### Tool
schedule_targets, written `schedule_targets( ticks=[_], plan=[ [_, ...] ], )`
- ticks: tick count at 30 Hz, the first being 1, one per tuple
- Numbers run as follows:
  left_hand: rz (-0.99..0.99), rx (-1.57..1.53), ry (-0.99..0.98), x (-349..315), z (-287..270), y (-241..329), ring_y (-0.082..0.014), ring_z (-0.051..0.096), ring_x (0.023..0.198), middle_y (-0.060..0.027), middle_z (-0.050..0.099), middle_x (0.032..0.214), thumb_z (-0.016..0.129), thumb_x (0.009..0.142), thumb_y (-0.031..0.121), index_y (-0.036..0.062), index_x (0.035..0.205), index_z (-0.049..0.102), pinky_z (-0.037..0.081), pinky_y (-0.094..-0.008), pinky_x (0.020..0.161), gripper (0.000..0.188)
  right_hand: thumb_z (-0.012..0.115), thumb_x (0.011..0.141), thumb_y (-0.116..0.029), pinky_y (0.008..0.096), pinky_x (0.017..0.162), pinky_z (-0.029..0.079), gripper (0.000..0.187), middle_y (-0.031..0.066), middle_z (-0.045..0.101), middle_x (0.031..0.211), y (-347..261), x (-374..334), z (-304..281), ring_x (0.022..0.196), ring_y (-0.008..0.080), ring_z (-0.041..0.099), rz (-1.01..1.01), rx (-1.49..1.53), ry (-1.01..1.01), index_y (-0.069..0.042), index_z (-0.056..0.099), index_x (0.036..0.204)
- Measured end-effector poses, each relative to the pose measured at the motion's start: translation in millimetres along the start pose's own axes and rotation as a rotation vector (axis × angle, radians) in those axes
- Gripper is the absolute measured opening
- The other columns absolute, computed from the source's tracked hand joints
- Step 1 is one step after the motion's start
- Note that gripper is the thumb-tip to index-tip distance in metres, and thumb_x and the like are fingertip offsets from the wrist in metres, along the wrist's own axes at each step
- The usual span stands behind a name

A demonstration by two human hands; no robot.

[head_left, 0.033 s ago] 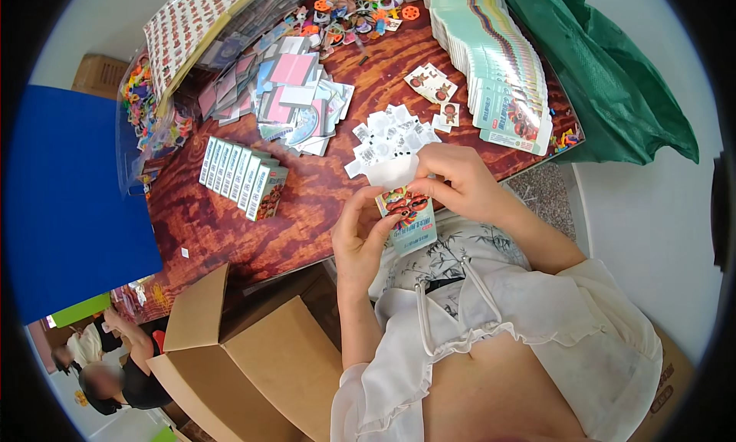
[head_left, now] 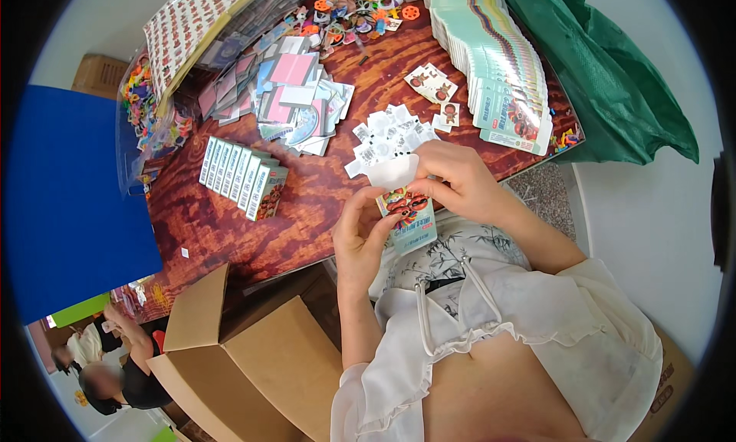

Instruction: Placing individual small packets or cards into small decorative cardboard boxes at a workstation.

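A small mint-green carton (head_left: 418, 231) with a colourful printed front is in both hands, before the person's waist at the near edge of the wood-patterned table (head_left: 314, 220). The left hand (head_left: 359, 231) grasps its left side, thumb laid over the front; the fingers behind are mostly hidden by the carton. The right hand (head_left: 464, 181) pinches the upper right part, near the raised white flap (head_left: 395, 172), between thumb and forefinger; its other fingers are partly out of sight. The flap points away from the person, and what is inside the carton cannot be seen.

The flap overlaps the near side of a heap of white printed slips (head_left: 395, 131), whose print is too small to make out. Right of the heap lie a few picture cards (head_left: 433, 85), and beyond them a long fanned stack of flattened cartons (head_left: 494, 74), cut off by the top edge. To the left stands a row of filled-out cartons (head_left: 241, 177); behind it, pink and grey cards (head_left: 291, 97) overlap too closely to count. Small plastic pieces (head_left: 353, 16) blur together at the top. Below the table, a cardboard box (head_left: 261, 365) is open, its inside largely covered by its flaps.
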State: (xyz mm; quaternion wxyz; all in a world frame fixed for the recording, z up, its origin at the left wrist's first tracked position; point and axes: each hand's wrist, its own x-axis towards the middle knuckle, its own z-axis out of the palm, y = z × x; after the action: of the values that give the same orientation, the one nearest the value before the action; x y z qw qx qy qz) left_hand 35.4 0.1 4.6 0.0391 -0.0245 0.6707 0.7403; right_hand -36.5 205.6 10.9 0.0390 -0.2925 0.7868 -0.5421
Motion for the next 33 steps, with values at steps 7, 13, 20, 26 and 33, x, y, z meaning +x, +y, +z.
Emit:
schedule_targets(
  ticks=[7, 13, 20, 26, 33],
  plan=[
    [0.05, 0.006, 0.044, 2, 6, 1, -0.0165, 0.067, 0.096, -0.0097, 0.062, 0.108, 0.066, 0.084, -0.014, 0.0024, 0.126, 0.045, 0.055, -0.0267, 0.081, 0.05, 0.069, 0.083, -0.002, 0.0318, 0.076, 0.048, 0.01, 0.0097, 0.068, 0.095, -7, 8, 0, 0.085, 0.0197, 0.063, -0.096, 0.124, 0.06, 0.0, 0.066, 0.092],
    [0.045, 0.058, 0.004, 5, 13, 1, -0.019, 0.068, 0.096, -0.0131, 0.062, 0.108, 0.068, 0.082, -0.015, 0.0051, 0.132, 0.039, 0.057, -0.0286, 0.08, 0.061, 0.071, 0.085, -0.006, 0.0282, 0.069, 0.048, 0.009, 0.0055, 0.068, 0.087, 6, 4, 13, 0.078, 0.0123, 0.063, 0.105, 0.329, 0.078, -0.001, 0.065, 0.089],
    [-0.01, 0.02, -0.035, 3, 10, 2, -0.0192, 0.068, 0.096, -0.0133, 0.063, 0.108, 0.067, 0.083, -0.014, 0.0058, 0.138, 0.037, 0.057, -0.0299, 0.082, 0.066, 0.073, 0.082, -0.004, 0.0267, 0.072, 0.05, 0.009, 0.0062, 0.069, 0.083, -8, 12, 8, 0.077, 0.0117, 0.065, 0.321, 0.268, 0.078, 0.002, 0.066, 0.086],
    [0.014, -0.003, -0.012, 2, 8, -4, -0.0186, 0.068, 0.097, -0.0133, 0.064, 0.109, 0.068, 0.084, -0.011, 0.004, 0.139, 0.04, 0.057, -0.0289, 0.082, 0.063, 0.072, 0.082, -0.002, 0.0278, 0.074, 0.051, 0.009, 0.008, 0.071, 0.088, 0, 12, 2, 0.083, 0.0145, 0.067, 0.247, 0.317, -0.013, 0.002, 0.07, 0.089],
    [0.015, -0.042, 0.027, 3, 1, -6, -0.0176, 0.068, 0.098, -0.0108, 0.063, 0.11, 0.066, 0.086, -0.011, 0.0017, 0.137, 0.046, 0.056, -0.0283, 0.083, 0.056, 0.07, 0.08, 0.001, 0.0325, 0.081, 0.051, 0.015, 0.0123, 0.068, 0.104, 3, -3, 6, 0.093, 0.0231, 0.066, 0.004, 0.21, -0.004, 0.002, 0.07, 0.095]
  ],
)
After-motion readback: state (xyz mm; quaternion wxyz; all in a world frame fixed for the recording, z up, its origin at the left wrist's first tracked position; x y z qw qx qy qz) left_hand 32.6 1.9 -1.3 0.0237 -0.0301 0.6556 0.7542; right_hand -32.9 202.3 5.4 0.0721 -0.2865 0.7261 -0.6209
